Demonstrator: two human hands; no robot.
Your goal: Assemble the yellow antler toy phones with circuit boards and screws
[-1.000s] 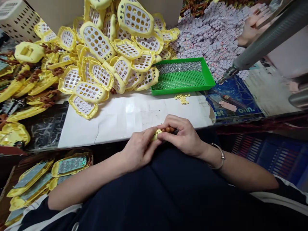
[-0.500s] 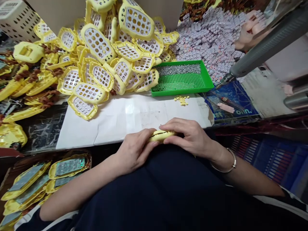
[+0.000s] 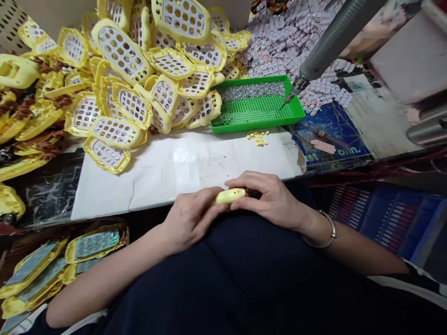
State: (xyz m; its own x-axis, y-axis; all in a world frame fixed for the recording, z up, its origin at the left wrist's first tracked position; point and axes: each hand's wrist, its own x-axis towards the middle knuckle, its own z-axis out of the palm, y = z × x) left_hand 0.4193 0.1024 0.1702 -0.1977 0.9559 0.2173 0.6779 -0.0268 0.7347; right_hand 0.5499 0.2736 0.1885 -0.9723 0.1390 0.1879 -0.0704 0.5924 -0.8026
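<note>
Between my two hands, close to my body at the table's front edge, is a yellow plastic toy phone casing (image 3: 228, 197) seen edge-on. My left hand (image 3: 190, 214) is closed on its left end, thumb below and fingers above. My right hand (image 3: 263, 197) grips the other end the same way. Small dark holes show on the near edge of the casing; most of its faces are hidden by my fingers. White paper (image 3: 164, 181) covers the table just beyond, with a small pile of tiny yellow pieces (image 3: 257, 138) on it.
A green tray (image 3: 258, 125) holds small metal screws. Over it hangs an electric screwdriver (image 3: 314, 60). Yellow shells (image 3: 122, 51) with white perforated panels are heaped at left. Many small white key pieces (image 3: 279, 42) lie behind. Casings with circuit boards (image 3: 98, 244) sit lower left.
The gap along the casing's edge showed dark before; now the halves look pressed together. Both hands keep their grip. The view has shifted, and the screwdriver now hangs over the green tray.
</note>
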